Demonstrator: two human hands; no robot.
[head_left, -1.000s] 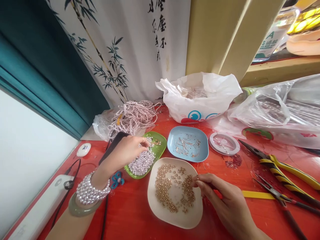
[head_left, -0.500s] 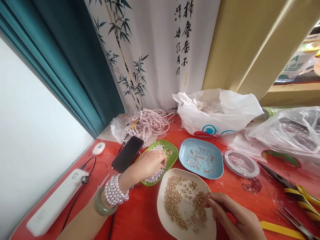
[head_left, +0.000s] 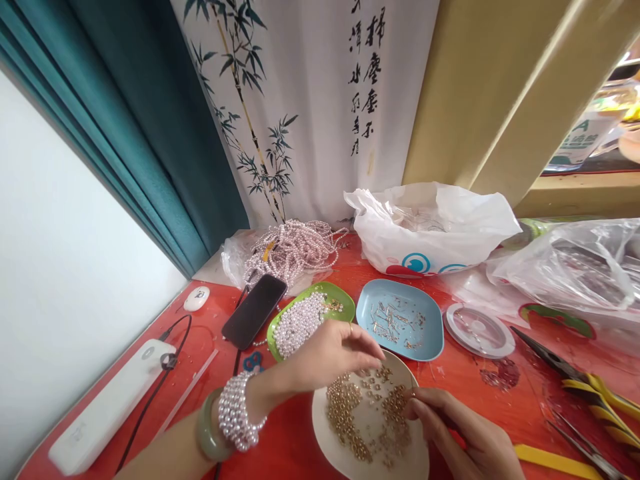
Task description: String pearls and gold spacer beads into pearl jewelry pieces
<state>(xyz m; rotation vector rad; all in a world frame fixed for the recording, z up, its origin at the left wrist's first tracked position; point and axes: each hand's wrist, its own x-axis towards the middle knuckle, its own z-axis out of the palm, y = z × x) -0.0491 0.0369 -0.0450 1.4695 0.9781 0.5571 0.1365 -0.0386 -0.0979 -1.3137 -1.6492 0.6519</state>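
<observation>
My left hand [head_left: 335, 353] reaches over the top of the cream plate [head_left: 325, 450], its fingers curled together; whatever they may hold is hidden. A pearl bracelet [head_left: 237, 410] and a green bangle [head_left: 207, 427] circle that wrist. At the plate's right rim my right hand [head_left: 460, 427] pinches a thin metal pin [head_left: 411, 383] between thumb and forefinger. Gold beads [head_left: 345, 407] and small rings lie in heaps on the plate. Behind my left hand, a green tray [head_left: 345, 297] holds pearl beads [head_left: 300, 323] and a few gold pieces.
Metal pins lie in a blue tray [head_left: 367, 287]. Right of it are a clear spool [head_left: 480, 330], yellow-handled pliers [head_left: 575, 380] and tweezers [head_left: 580, 440]. Pearl strands [head_left: 295, 250], a phone [head_left: 255, 312], a white power strip [head_left: 113, 407] and a plastic bag [head_left: 435, 233] stand around.
My left hand has moved right from the pearls in the green tray to above the cream plate, near my right hand. My right hand keeps its pinch at the plate's rim.
</observation>
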